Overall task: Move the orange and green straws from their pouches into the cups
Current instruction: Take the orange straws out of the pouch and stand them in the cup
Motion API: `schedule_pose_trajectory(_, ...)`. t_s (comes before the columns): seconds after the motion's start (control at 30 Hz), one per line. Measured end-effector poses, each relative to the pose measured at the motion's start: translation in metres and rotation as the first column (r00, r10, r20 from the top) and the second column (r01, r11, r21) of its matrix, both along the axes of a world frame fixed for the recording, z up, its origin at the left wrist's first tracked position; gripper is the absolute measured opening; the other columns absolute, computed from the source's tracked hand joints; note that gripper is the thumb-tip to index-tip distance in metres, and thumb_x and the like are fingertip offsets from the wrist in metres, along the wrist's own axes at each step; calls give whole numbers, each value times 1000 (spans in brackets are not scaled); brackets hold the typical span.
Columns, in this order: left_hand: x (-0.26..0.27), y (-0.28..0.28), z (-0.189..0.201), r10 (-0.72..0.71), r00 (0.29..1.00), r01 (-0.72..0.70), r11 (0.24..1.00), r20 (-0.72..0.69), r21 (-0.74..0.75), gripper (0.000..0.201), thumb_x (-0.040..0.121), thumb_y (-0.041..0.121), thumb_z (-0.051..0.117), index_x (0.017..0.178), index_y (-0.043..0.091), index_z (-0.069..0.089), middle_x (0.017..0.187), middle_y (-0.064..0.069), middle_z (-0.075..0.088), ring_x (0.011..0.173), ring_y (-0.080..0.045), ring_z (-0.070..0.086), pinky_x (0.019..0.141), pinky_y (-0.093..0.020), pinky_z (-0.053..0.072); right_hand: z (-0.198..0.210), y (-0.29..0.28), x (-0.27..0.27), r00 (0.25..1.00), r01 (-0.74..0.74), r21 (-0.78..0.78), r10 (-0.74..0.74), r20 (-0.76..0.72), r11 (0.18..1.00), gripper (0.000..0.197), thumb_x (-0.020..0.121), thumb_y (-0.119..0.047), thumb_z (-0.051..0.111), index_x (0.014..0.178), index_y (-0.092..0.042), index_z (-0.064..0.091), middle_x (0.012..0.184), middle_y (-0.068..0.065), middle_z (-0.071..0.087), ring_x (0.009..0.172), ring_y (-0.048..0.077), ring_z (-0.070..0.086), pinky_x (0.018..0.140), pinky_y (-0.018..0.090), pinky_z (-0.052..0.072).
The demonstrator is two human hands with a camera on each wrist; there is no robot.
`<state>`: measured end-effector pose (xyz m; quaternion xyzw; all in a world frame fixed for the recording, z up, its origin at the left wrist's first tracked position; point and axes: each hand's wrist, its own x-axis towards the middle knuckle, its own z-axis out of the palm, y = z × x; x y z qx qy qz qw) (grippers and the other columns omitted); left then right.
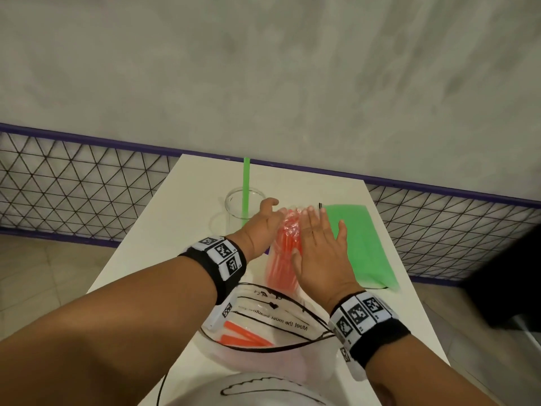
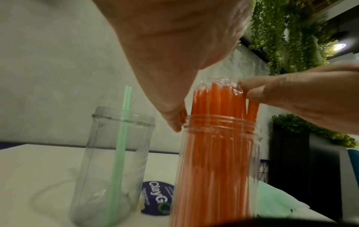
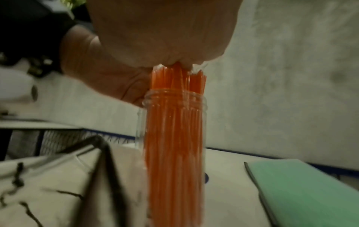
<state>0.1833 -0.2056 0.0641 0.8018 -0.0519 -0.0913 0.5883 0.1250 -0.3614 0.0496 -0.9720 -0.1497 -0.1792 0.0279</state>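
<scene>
A bundle of orange straws (image 1: pixel 288 238) (image 2: pixel 217 101) (image 3: pixel 174 79) stands upright in a clear cup (image 2: pixel 219 153) (image 3: pixel 174 138), with crinkled clear wrap over the tips. My right hand (image 1: pixel 319 247) (image 3: pixel 155 38) lies flat on top of the bundle, its fingers (image 2: pixel 291 93) straight against the straw tips. My left hand (image 1: pixel 262 225) (image 2: pixel 174 121) touches the bundle's left side at the cup rim. A second clear cup (image 1: pixel 244 200) (image 2: pixel 116 153) to the left holds two green straws (image 1: pixel 246 183) (image 2: pixel 124 122). The green pouch (image 1: pixel 357 244) (image 3: pixel 303 192) lies flat to the right.
A clear pouch with black trim (image 1: pixel 272 320) lies near me and holds a few orange straws (image 1: pixel 246 335). The white table (image 1: pixel 181 218) is narrow, bounded at the back by a purple-railed mesh fence (image 1: pixel 73 177). A blue round sticker (image 2: pixel 155 198) lies between the cups.
</scene>
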Motion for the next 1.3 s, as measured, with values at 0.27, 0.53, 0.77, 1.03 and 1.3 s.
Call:
schedule_pose_trajectory(0.27,-49,72,-71,-264,962,267,832,-76,485,6,85,21,70,83,16,69,109,7,52,108,-15,55,95,-25,41,-17,40,-43,888,-446,171,459,-44,879,30,82,-5,61,111,-12,64,98,6,65,92,23,59,81,32,46)
schedule_pose_trajectory(0.53,-92,86,-105,-369,893,427,523,-256,738,108,69,33,88,154,15,25,149,-6,27,132,-24,41,109,-29,38,-71,37,-50,583,-247,-39,117,-804,968,48,83,-36,71,122,-16,51,120,6,58,103,25,58,80,31,44)
schedule_pose_trajectory(0.77,-93,86,-110,-449,875,377,397,-181,837,138,53,45,93,157,15,7,161,-6,10,144,-24,27,119,-44,30,-81,38,-48,668,-257,-75,121,-734,963,52,82,-32,74,123,-16,46,121,6,54,110,26,55,88,35,43)
schedule_pose_trajectory(1.03,-93,87,-109,-383,895,386,409,-228,827,129,66,57,83,158,14,4,164,-7,5,150,-25,12,124,-39,16,-87,31,-49,630,-250,13,173,-757,968,27,92,-6,45,117,-13,52,114,10,58,102,26,57,81,30,41)
schedule_pose_trajectory(1.3,-84,89,-96,-314,896,442,594,-312,672,79,66,68,75,136,40,50,160,3,11,144,-25,22,119,-40,27,3,23,-45,570,102,676,514,-641,730,13,94,-17,58,105,-21,64,98,-29,66,97,-6,60,94,24,49)
